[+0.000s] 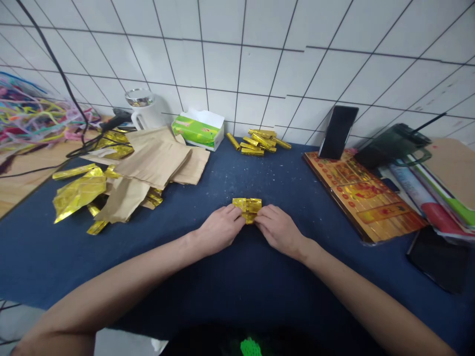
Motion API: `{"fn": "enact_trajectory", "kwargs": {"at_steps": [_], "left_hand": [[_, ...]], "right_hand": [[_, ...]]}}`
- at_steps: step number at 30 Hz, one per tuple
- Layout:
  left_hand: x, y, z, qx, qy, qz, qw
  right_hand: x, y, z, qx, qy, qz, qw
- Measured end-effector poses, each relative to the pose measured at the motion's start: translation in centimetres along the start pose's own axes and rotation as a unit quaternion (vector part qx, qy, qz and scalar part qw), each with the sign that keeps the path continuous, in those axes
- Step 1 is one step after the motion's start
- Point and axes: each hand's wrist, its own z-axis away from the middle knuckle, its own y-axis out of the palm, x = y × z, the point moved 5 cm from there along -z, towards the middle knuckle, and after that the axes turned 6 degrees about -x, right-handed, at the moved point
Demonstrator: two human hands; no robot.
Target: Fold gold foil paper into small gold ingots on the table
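A small folded piece of gold foil paper (247, 205) lies on the dark blue table cover, in the middle of the head view. My left hand (223, 227) grips its left side with the fingers closed, and my right hand (277, 228) pinches its right side. Both hands rest low against the cover, and their fingertips hide the lower side edges of the foil. Behind them, near the wall, sits a pile of rolled gold foil tubes (260, 142).
At left lie brown paper sheets (156, 153) and loose gold foil (83, 190). A tissue pack (198, 128) and a white mug (145, 111) stand by the tiled wall. On the right, a phone (338, 132) leans upright on an orange printed stack (365, 198), near a dark pitcher (393, 143).
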Motion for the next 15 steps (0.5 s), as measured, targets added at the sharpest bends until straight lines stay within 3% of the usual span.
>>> {"fn": "enact_trajectory", "kwargs": {"at_steps": [10,15], "left_hand": [[0.3,-0.1,0.1,-0.006,-0.025,0.035,0.999],[1.2,0.0,0.1,-0.005,-0.09,0.1,0.991]], "right_hand": [[0.2,0.1,0.1,0.006,-0.002,0.009,1.0],[-0.3,0.0,-0.1,-0.012,0.051,-0.043,0.998]]}}
